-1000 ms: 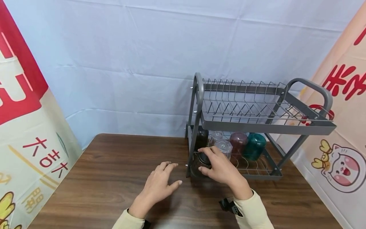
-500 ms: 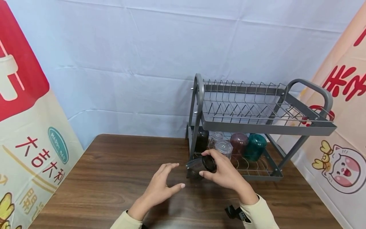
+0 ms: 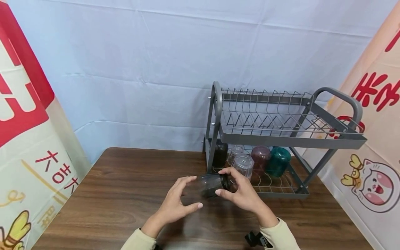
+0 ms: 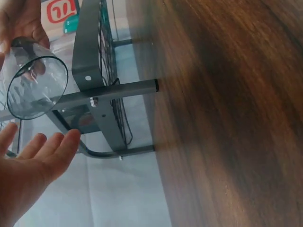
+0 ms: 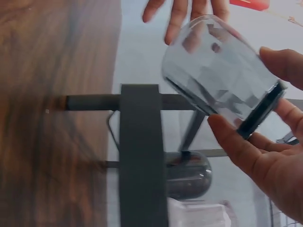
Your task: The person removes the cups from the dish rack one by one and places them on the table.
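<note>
My right hand [image 3: 239,192] grips a smoky dark drinking glass [image 3: 212,184] near its thick base, thumb on one side and fingers on the other. The glass lies tilted on its side in the air, in front of the rack's left end, its open mouth towards my left hand [image 3: 176,201]. That hand is spread, thumb and fingers apart, close to the rim and holding nothing. In the left wrist view the clear rim of the glass [image 4: 38,87] shows just above the left fingertips [image 4: 71,139]. The right wrist view shows the glass [image 5: 218,66] between right thumb and fingers.
A grey two-tier dish rack [image 3: 293,140] stands on the brown wooden table [image 3: 125,187]. Upside down on its lower tier are a dark glass [image 3: 220,154], clear glasses [image 3: 243,165], a purple glass [image 3: 260,158] and a teal glass [image 3: 278,161]. A pale cloth [image 3: 156,69] hangs behind.
My right hand has lifted the dark glass off the lower tier's front left corner, tipped it sideways and brought it left towards my left hand, which stays nearly in place.
</note>
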Motion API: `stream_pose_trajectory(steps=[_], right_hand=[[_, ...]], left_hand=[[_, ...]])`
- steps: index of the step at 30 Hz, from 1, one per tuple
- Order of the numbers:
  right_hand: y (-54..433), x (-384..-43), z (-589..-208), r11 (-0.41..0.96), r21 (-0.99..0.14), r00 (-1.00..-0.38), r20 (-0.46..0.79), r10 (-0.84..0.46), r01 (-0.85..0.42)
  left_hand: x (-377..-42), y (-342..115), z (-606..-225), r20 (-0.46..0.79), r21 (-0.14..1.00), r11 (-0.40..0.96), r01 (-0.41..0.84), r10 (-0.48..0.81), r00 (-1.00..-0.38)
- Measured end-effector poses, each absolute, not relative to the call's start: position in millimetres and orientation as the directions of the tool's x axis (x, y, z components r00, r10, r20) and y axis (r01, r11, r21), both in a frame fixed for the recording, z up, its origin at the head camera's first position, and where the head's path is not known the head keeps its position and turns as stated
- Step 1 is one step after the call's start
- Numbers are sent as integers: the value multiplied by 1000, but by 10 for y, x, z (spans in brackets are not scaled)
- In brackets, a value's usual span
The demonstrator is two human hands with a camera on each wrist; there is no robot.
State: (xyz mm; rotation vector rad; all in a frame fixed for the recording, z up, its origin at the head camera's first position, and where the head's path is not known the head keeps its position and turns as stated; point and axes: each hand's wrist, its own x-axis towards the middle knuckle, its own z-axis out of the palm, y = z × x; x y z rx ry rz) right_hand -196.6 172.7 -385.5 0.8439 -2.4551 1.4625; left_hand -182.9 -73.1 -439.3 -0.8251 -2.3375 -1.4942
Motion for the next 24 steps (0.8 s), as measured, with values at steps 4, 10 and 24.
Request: stream_pose_trajectory(steps=[4, 10, 24], right_hand=[[1640, -1893, -3837, 292, -796, -826, 409, -387, -531], [1545, -1832, -3841, 112, -827, -782, 463, -418, -550], [1453, -1954, -4112, -126, -864, -769, 494, -405, -488]], left_hand=[[-1783, -700, -4305, 521, 759, 262, 596, 304, -798], [-1687, -663, -4108, 572, 758, 182, 627, 278, -772], [-1721, -642, -4142, 679, 717, 24, 697, 200, -706]])
